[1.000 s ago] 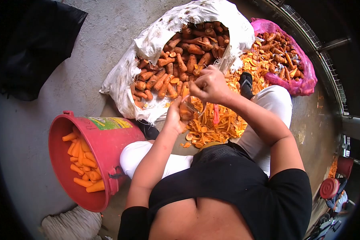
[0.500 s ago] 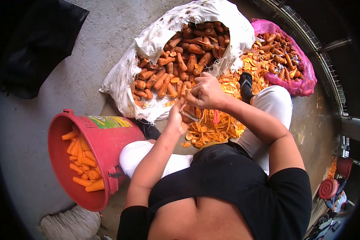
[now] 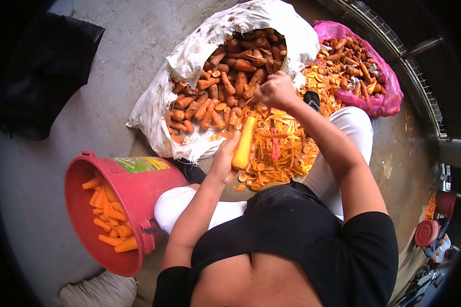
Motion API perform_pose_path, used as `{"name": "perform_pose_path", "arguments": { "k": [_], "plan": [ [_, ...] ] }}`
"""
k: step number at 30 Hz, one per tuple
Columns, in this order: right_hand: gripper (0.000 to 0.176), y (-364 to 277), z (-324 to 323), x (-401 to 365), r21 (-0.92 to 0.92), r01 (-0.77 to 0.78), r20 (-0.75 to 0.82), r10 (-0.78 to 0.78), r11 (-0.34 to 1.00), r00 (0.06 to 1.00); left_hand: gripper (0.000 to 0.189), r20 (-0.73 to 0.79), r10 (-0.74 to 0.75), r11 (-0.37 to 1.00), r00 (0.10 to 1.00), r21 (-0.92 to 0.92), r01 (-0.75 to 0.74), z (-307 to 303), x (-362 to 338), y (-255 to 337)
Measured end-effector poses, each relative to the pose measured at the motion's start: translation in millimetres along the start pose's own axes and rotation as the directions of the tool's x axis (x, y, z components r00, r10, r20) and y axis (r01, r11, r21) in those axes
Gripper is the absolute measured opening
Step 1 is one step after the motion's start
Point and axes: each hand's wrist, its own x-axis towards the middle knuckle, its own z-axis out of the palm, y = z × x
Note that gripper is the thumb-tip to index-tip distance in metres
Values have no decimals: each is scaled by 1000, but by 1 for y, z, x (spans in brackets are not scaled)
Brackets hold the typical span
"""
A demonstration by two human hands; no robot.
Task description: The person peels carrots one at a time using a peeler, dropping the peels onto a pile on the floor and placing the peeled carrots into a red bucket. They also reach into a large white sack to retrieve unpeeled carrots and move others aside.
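Carrot (image 3: 244, 145), smooth and tapered, sits clamped in the left hand (image 3: 226, 157)! The right hand (image 3: 279, 92) curls shut, contents unclear; crinkled white sack (image 3: 189, 59) at twelve, red bucket (image 3: 151, 176) at eight, rough grey floor (image 3: 30, 179).

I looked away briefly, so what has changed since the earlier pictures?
The right hand has moved forward and slightly right, away from the carrot; whether it still holds the peeler is unclear. The carrot now shows a bright, peeled side. The left hand still holds it. The bucket and the white sack stayed put.
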Motion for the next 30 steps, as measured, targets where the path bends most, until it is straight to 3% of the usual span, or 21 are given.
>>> {"name": "perform_pose_path", "arguments": {
  "k": [1,3,5,7,9,11,15,26,29,30],
  "plan": [
    [40,12,2,-1,16,-219,137,215,976,967,41,52,9,1000,999,-9,-8,6,-6,4],
    [43,16,-10,5,-86,-356,-8,357,931,934,41,105,19,998,994,-64,-12,8,-7,10],
    [44,9,-24,10,82,-518,53,515,852,856,41,92,31,986,995,-168,-15,3,-2,14],
    [42,-13,-42,15,261,-603,225,560,753,797,41,35,14,979,999,-204,-7,0,3,19],
    [36,-29,-39,9,268,-266,56,261,926,964,40,-91,-5,987,996,-161,-10,-9,12,12],
    [29,-47,-33,3,241,-90,20,87,966,996,39,-164,-31,990,986,-143,7,-14,17,7],
    [24,-70,-28,-6,306,96,-8,-99,947,995,32,-204,-36,993,978,-119,11,-10,16,6],
    [29,-84,-28,-12,316,254,-68,-245,914,967,32,-202,-60,982,978,-186,22,0,13,5],
    [30,-84,-26,-14,332,229,-25,-234,915,972,31,-204,-53,983,977,-182,15,3,11,5],
    [30,-82,-24,-14,309,200,-20,-204,930,979,31,-128,-34,985,991,-171,12,-4,11,3]
  ]
}}
